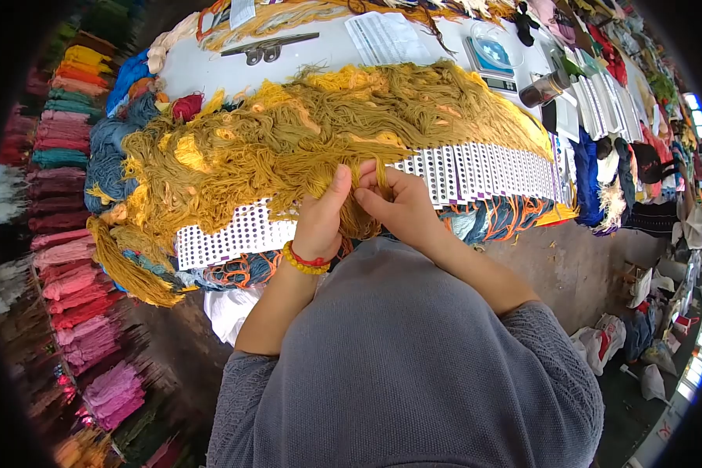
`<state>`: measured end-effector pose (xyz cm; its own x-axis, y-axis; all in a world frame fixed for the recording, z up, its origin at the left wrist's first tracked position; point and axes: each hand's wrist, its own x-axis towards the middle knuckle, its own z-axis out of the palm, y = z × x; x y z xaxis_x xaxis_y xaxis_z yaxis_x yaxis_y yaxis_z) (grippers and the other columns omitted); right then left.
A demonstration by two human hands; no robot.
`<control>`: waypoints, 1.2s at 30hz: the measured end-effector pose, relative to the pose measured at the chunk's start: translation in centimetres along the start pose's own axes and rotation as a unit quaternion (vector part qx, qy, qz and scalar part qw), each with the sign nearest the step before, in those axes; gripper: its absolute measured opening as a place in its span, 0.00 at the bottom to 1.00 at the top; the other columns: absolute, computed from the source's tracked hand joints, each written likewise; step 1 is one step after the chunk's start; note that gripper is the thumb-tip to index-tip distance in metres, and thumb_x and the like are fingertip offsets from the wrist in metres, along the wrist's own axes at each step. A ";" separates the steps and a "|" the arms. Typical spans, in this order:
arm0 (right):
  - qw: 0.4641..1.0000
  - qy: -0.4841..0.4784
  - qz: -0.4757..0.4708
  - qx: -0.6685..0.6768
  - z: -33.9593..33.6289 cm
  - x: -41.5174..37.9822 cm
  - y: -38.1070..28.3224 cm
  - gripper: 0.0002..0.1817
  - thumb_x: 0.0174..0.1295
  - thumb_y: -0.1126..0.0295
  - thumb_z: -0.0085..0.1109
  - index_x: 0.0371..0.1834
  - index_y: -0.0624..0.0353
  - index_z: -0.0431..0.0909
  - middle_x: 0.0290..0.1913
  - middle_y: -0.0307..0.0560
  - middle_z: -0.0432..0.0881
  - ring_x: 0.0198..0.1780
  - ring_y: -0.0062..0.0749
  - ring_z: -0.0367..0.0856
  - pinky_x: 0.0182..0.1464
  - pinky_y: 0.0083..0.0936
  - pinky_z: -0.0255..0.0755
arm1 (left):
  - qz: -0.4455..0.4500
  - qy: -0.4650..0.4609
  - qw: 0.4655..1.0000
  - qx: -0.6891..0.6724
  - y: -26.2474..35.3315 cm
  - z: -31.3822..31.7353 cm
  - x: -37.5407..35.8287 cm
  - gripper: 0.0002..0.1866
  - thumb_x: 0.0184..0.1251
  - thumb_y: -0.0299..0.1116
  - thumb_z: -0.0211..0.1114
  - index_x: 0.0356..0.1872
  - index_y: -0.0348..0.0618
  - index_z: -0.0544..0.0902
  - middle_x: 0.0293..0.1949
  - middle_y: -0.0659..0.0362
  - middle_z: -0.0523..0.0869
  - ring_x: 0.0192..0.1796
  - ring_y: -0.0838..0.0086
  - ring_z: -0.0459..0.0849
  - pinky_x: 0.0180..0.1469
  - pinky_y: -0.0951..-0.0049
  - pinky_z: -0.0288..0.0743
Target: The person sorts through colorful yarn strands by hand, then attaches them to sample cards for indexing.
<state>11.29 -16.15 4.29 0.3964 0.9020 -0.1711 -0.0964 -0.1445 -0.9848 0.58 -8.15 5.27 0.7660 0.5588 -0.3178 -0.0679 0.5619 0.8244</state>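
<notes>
Olive and yellow yarn (pixel 288 125) lies in a long heap across the table in the head view. Just in front of my body, my left hand (pixel 321 217) is closed around a bunch of olive-yellow strands, thumb pointing up. My right hand (pixel 398 201) pinches strands of the same yarn beside it, its fingers bent and close to the left thumb. Part of the bunch hangs down between both hands. White cards with rows of dark holes (pixel 476 173) lie under the yarn, and blue and orange yarn (pixel 501 218) shows below them.
Behind the heap are a metal clip bar (pixel 269 48), a printed sheet (pixel 386 37), a small scale (pixel 491 56) and a dark jar (pixel 544 88). Colored yarn bundles (pixel 62 156) hang at the left. White bags (pixel 600 341) lie on the floor at the right.
</notes>
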 end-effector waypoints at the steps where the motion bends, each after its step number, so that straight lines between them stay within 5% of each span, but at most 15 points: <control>1: 0.999 -0.005 0.006 -0.033 0.0 0.0 -0.1 0.08 0.56 0.76 0.55 0.39 0.65 0.73 0.26 0.30 0.72 0.24 0.07 0.64 0.25 0.08 0.58 | 0.000 0.000 1.000 0.000 -0.1 -0.1 0.1 0.27 0.69 0.48 0.39 0.52 0.31 0.69 0.47 0.53 0.76 0.48 0.71 0.76 0.52 0.70 0.69; 6: 0.998 0.010 0.012 0.059 0.1 0.2 0.4 0.05 0.55 0.76 0.55 0.35 0.65 0.75 0.26 0.31 0.73 0.24 0.08 0.65 0.25 0.08 0.59 | -0.020 0.007 0.991 -0.131 -0.2 -0.5 0.4 0.22 0.66 0.41 0.51 0.47 0.28 0.74 0.44 0.52 0.79 0.45 0.74 0.77 0.48 0.74 0.71; 12: 0.988 0.027 0.036 0.149 0.3 0.5 0.6 0.03 0.54 0.76 0.55 0.30 0.64 0.75 0.24 0.32 0.74 0.23 0.09 0.67 0.24 0.09 0.59 | 0.092 0.049 0.994 0.020 -1.0 -0.9 0.5 0.12 0.59 0.28 0.59 0.42 0.32 0.77 0.39 0.54 0.80 0.42 0.72 0.79 0.46 0.74 0.73; 15: 0.979 0.038 0.059 0.192 0.2 0.3 -0.4 0.02 0.54 0.75 0.56 0.28 0.62 0.75 0.21 0.32 0.73 0.20 0.10 0.65 0.21 0.10 0.56 | 0.101 0.062 0.993 -0.008 -1.0 -0.8 0.4 0.09 0.57 0.25 0.61 0.39 0.33 0.78 0.38 0.56 0.81 0.41 0.73 0.78 0.45 0.74 0.72; 22: 0.962 0.023 0.110 0.248 -0.3 0.4 0.2 0.02 0.53 0.74 0.55 0.26 0.58 0.73 0.16 0.31 0.68 0.14 0.13 0.59 0.17 0.13 0.50 | 0.130 0.057 0.990 -0.003 -1.2 -0.8 0.6 0.08 0.58 0.25 0.59 0.38 0.34 0.78 0.37 0.58 0.81 0.39 0.74 0.78 0.43 0.74 0.72; 36: 0.965 0.014 0.084 0.248 -0.6 -0.1 1.1 0.04 0.56 0.72 0.55 0.29 0.59 0.73 0.19 0.32 0.69 0.18 0.13 0.62 0.21 0.12 0.54 | 0.063 0.047 0.993 -0.085 -0.5 -0.2 0.4 0.07 0.60 0.26 0.58 0.37 0.34 0.77 0.35 0.59 0.81 0.36 0.76 0.79 0.39 0.77 0.73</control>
<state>11.72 -16.64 3.17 0.3615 0.8705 -0.3340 -0.5831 -0.0684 -0.8095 0.79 -8.07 4.62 0.6814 0.6818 -0.2663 -0.2725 0.5740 0.7722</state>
